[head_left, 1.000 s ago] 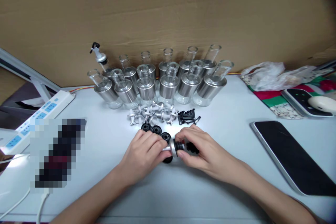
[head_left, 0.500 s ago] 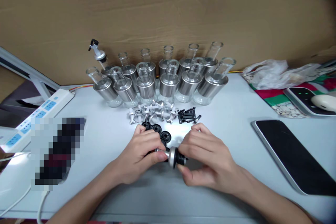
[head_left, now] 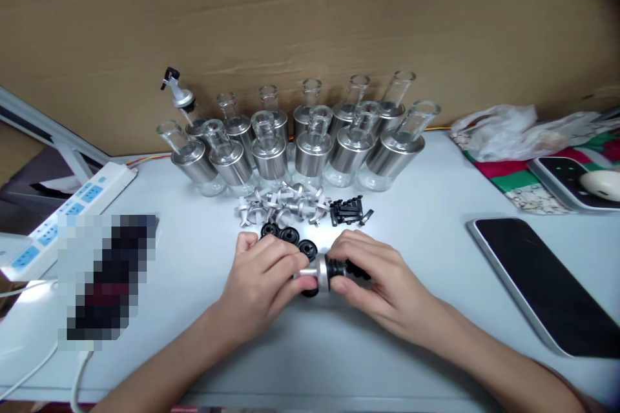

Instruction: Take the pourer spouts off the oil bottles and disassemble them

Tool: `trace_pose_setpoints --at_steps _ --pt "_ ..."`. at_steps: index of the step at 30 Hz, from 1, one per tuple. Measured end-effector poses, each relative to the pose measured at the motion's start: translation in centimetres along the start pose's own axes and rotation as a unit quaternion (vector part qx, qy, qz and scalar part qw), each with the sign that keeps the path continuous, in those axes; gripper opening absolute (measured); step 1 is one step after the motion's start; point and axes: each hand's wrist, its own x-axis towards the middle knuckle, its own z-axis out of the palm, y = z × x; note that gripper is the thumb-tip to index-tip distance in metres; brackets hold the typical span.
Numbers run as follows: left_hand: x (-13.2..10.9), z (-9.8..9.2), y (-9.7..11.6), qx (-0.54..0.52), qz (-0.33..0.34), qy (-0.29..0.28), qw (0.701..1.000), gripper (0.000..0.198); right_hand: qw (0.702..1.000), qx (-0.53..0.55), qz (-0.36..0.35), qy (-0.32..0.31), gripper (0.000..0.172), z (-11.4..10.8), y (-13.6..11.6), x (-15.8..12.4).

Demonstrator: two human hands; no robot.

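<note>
A silver bottle pourer spout (head_left: 321, 274) with a black ribbed stopper lies roughly level between my two hands. My left hand (head_left: 264, 281) is closed on its narrow silver end. At the other end, the thumb and fingers of my right hand (head_left: 387, 277) pinch the black stopper (head_left: 335, 268). Black round caps (head_left: 307, 250) lie on the table just beyond my fingers, some partly hidden by my left hand. Farther back is a pile of silver pourer parts (head_left: 285, 203), beside small black levers (head_left: 347, 211). More black pieces show partly under my right hand.
Two rows of glass bottles with steel sleeves (head_left: 312, 151) stand along the cardboard wall; one at back left carries a pourer (head_left: 183, 98). A power strip (head_left: 72, 213) and a blurred phone (head_left: 111, 277) lie left. A black-topped device (head_left: 537, 277) and plastic bag (head_left: 504, 132) are right.
Both hands have shifted slightly, bringing the pourer spout a little right and up. My right fingers have moved closer around the stopper, and more black pieces show beneath them.
</note>
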Motion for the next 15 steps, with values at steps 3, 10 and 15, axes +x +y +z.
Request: trace_pose_setpoints --at_steps 3,10,15 --pt "0.0 -0.2 0.2 0.079 0.059 0.043 0.994 0.030 0.998 0.041 0.052 -0.020 0.029 0.3 -0.7 -0.3" --pt "0.1 -0.6 -0.1 0.171 0.130 0.076 0.974 0.024 0.987 0.123 0.100 -0.025 0.040 0.6 -1.4 -0.2" --pt "0.3 -1.2 -0.4 0.192 0.164 0.079 0.964 0.029 0.991 0.124 0.045 0.027 0.030 1.1 -1.4 -0.5"
